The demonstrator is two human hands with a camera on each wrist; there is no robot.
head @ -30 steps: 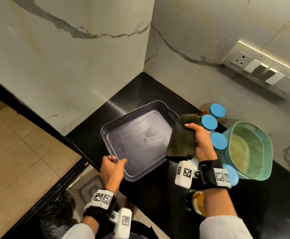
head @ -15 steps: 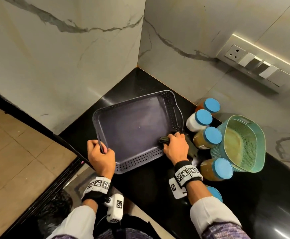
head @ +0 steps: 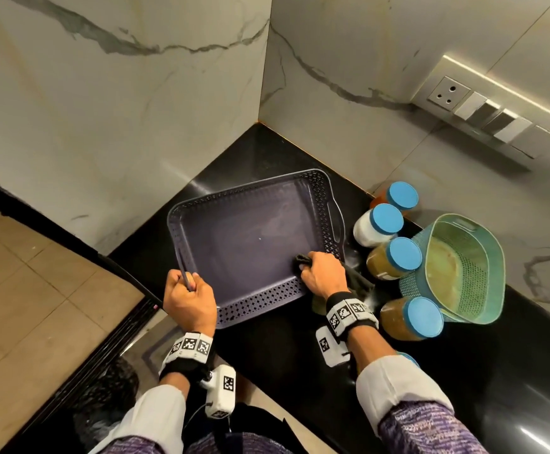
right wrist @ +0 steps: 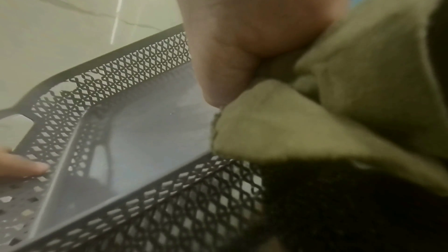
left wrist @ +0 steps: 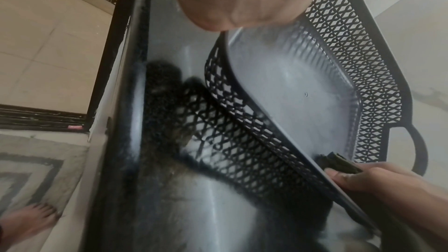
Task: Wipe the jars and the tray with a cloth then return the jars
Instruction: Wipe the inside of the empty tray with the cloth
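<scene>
A dark purple tray (head: 240, 244) with perforated walls lies empty on the black counter, near the corner. My left hand (head: 188, 296) grips its near-left rim (left wrist: 218, 45). My right hand (head: 322, 273) holds a dark olive cloth (head: 355, 278) at the tray's near-right corner, and the cloth hangs over the rim (right wrist: 315, 122). Several jars with blue lids stand to the right of the tray: a white one (head: 378, 229), an amber one (head: 394, 262) and another amber one (head: 411, 317) on its side.
A green perforated basket (head: 463, 270) stands right of the jars. Marble walls meet in the corner behind the tray. A switch panel (head: 483, 126) is on the right wall. The counter's left edge drops to a tiled floor with a mat (left wrist: 29, 170).
My right hand came down with the cloth from above the tray to its near-right corner. The tray, tilted up a second ago, now lies flatter; my left hand keeps its grip on the rim.
</scene>
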